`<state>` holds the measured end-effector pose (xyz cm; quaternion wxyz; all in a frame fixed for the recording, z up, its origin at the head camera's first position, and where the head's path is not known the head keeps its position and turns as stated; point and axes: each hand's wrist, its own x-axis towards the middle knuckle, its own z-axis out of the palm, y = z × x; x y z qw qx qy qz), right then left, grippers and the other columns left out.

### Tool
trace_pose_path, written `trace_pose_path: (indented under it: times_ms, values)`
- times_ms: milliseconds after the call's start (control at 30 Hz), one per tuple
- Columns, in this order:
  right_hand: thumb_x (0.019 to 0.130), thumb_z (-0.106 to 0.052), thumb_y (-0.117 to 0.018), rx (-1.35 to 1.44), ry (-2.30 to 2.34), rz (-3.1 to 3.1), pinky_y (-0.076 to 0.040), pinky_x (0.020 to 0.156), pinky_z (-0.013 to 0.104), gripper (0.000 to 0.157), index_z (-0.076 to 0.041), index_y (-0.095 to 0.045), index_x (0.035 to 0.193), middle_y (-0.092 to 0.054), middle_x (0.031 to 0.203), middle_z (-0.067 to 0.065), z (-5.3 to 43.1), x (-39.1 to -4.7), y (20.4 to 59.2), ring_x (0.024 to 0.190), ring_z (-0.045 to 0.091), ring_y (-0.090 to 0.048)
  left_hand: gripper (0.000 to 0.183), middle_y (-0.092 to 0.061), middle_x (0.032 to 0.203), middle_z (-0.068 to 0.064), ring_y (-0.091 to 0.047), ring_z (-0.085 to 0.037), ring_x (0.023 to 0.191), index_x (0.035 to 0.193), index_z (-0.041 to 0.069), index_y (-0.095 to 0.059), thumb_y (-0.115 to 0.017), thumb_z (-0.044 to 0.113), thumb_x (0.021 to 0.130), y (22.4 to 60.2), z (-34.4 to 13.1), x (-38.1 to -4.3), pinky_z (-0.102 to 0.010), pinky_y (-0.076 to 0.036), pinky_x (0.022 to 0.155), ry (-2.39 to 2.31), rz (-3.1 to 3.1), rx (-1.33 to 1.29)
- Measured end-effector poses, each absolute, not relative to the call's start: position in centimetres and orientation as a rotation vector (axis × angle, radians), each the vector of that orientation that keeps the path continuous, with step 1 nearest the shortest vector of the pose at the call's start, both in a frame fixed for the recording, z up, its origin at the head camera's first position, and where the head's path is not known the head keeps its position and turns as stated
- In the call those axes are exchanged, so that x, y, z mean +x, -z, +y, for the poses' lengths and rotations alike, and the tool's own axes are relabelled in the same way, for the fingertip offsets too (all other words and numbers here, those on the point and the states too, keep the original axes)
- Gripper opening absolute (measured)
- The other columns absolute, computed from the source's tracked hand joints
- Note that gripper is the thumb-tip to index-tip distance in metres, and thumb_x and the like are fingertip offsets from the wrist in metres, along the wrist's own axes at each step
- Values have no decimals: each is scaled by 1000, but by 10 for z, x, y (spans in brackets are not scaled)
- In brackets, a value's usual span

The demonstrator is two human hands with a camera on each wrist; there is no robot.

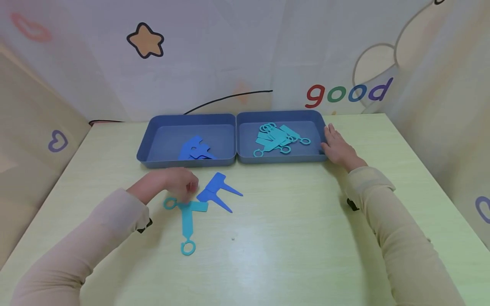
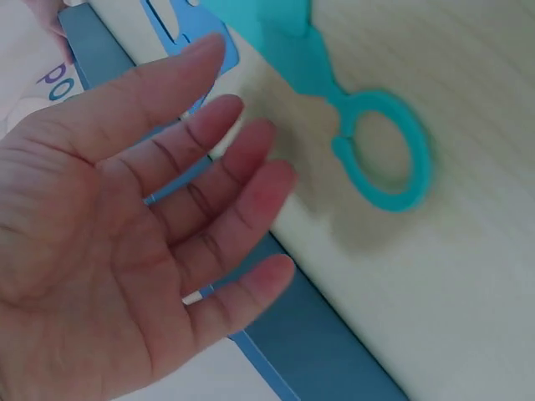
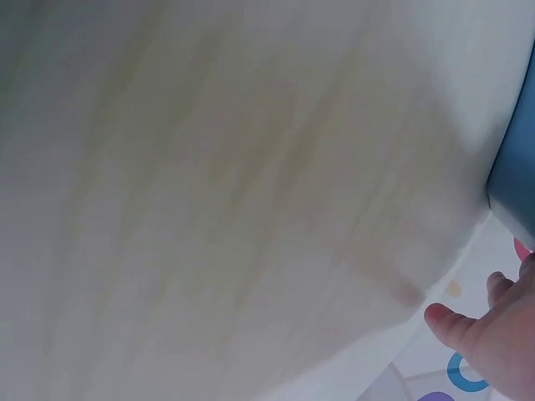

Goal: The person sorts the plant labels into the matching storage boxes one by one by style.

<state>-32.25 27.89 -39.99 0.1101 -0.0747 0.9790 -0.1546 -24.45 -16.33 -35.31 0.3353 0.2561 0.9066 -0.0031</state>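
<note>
My left hand hovers over two teal ring tags lying crossed on the table. In the left wrist view the fingers are loosely extended, with nothing held, and a teal ring shows beyond the fingertips. Just right of this hand lie two overlapping blue T-shaped plant labels, prongs pointing right. My right hand rests against the outer right wall of the right tray, fingers extended. Inside that tray is a pile of teal ring tags.
The left tray stands side by side with the right one and holds several blue labels near its front wall. Behind both trays hangs a printed curtain. A small dark speck is on the pale wooden table.
</note>
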Motion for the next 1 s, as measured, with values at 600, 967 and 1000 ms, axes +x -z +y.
trace_pose_path:
  times_ms: [600,967,1000]
  values:
    - [95,-26,-25,-221,484,2869,-3,108,52,63,1,10,139,20,145,17,278,-323,399,135,35,9,32,-42,73,1,-41,-14,71,80,13,-46,-74,14,64,365,-203,-226,-24,-32,61,-22,2416,569]
    - [95,-25,-25,-222,506,2864,-4,107,52,62,2,10,139,17,145,19,279,-321,399,135,36,8,26,-48,72,1,-43,-13,70,76,12,-50,-73,14,66,373,-213,-221,-24,-35,63,-121,2511,602]
    - [95,-25,-25,-217,507,2860,-4,107,53,62,1,10,139,17,145,18,279,-322,399,135,36,8,26,-48,73,1,-43,-13,71,76,12,-49,-73,14,66,374,-214,-220,-24,-35,64,-135,2516,598]
